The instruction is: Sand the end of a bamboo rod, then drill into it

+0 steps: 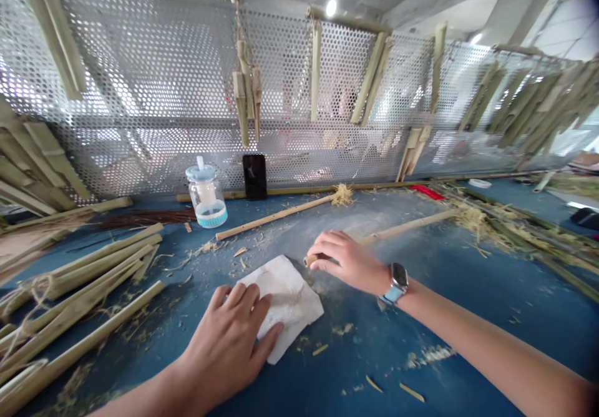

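My left hand (236,329) rests on a crumpled white paper (294,298) on the blue table, its fingers bent and slightly apart over the paper's left part. My right hand (344,258), with a watch on the wrist, closes round the near end of a bamboo stick (412,225). That end pokes out at the fingertips, just above the paper's upper right corner, and the stick runs back to the right. A second thin stick (276,215) with small holes lies farther back, a tuft of shavings at its far end.
Tied bamboo pieces (93,273) lie at the left. A lidded clear jar (206,198) and an upright black phone (255,176) stand near the perforated metal screen (168,61). Shavings (468,220), a red object (428,192) and bamboo strips lie at the right.
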The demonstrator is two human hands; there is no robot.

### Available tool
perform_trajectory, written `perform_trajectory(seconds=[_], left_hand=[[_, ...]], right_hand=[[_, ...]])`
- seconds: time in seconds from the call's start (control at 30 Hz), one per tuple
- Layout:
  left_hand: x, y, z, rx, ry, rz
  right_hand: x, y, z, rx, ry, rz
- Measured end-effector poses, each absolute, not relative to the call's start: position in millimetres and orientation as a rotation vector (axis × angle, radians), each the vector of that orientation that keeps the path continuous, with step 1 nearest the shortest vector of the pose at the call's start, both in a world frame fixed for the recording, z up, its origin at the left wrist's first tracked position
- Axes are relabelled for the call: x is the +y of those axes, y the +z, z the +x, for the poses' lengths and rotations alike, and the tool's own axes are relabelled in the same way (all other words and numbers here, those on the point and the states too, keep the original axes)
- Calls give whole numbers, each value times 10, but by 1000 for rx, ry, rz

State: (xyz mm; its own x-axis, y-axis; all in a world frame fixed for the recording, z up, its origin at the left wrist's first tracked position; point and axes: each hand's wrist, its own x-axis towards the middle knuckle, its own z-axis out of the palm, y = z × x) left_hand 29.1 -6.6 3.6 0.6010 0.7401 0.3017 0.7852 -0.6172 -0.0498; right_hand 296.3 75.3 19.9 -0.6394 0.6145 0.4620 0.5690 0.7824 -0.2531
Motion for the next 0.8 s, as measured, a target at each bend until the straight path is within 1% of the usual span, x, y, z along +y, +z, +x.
perform_trajectory(seconds=[0.17,0.4,0.57,0.6,0.73,0.8], left_hand=[[-31,-94,258,-1200,-453,-2672],[6,-116,269,-1277,-363,-2783],[-17,-48,302,-1336,-235,-2817],[-21,-36,305,-1348,-213,-2819],[-32,-3,311,-1381,-202,-2824],[-33,2,311,-1380,-206,-2842]], right_hand=[[476,68,2669,-2640,88,-781],[618,78,2659,-2625,73,-995],[442,58,2499,-2765,32,-654],[469,56,2519,-2757,39,-680],[632,80,2662,-2627,67,-1009],[572,89,2631,-2647,32,-950]])
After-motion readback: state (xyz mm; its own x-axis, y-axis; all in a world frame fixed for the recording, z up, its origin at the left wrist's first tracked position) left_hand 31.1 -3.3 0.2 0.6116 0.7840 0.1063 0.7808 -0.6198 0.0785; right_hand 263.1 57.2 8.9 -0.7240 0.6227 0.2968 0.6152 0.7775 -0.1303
